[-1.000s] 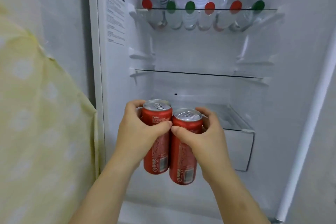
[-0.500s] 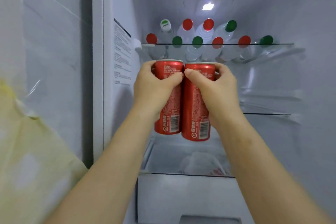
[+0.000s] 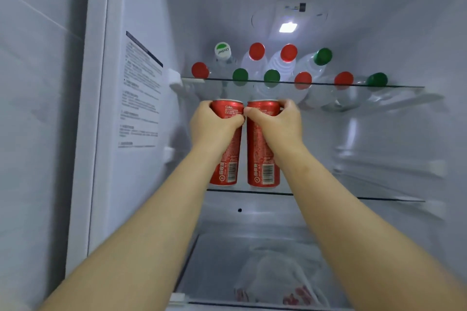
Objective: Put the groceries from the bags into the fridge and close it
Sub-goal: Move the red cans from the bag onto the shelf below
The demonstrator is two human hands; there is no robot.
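The left grip (image 3: 214, 126) is closed round the top of one red can (image 3: 228, 159), the right grip (image 3: 278, 124) round the other can (image 3: 262, 156). Both stand upright in the frame centre, just above the middle shelf (image 3: 353, 198); whether they touch it is unclear. The drawer (image 3: 214, 260) contents below are blurred.

Up top, ten clear water bottles (image 3: 280, 65) lie on their sides on the top glass shelf (image 3: 394, 86), caps facing out: six in the lower row, four stacked above, a mix of red and green caps plus one white cap with a green top (image 3: 222, 49). The ceiling light (image 3: 287, 27) is glowing, and a printed label (image 3: 141, 98) runs down the left inner wall. Down low sits a blurry white-wrapped package (image 3: 278, 275) with red patches, and far left is a pale tiled wall (image 3: 38, 108).
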